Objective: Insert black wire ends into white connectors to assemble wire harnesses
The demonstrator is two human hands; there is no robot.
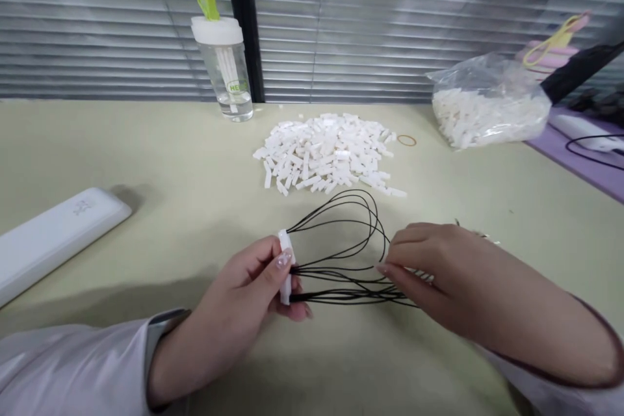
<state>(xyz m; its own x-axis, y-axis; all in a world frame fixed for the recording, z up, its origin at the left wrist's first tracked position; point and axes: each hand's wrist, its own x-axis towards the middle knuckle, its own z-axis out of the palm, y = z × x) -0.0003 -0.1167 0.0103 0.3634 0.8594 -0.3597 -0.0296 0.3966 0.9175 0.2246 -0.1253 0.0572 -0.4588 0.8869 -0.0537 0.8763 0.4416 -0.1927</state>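
My left hand (253, 292) pinches a long white plastic connector (285, 266) between thumb and fingers, just above the table. Several thin black wires (341, 253) run from the connector to the right, some bowing out in loops. My right hand (439, 273) is closed around the far ends of those wires, fingertips pressed together on them. A heap of small white plastic connectors (326, 153) lies on the table beyond both hands.
A clear plastic bag of white connectors (487, 107) sits at the back right, a rubber band (406, 140) beside the heap. A clear bottle with a white lid (225, 65) stands at the back. A white flat case (53, 234) lies left. A purple mat (589, 162) with cables is at far right.
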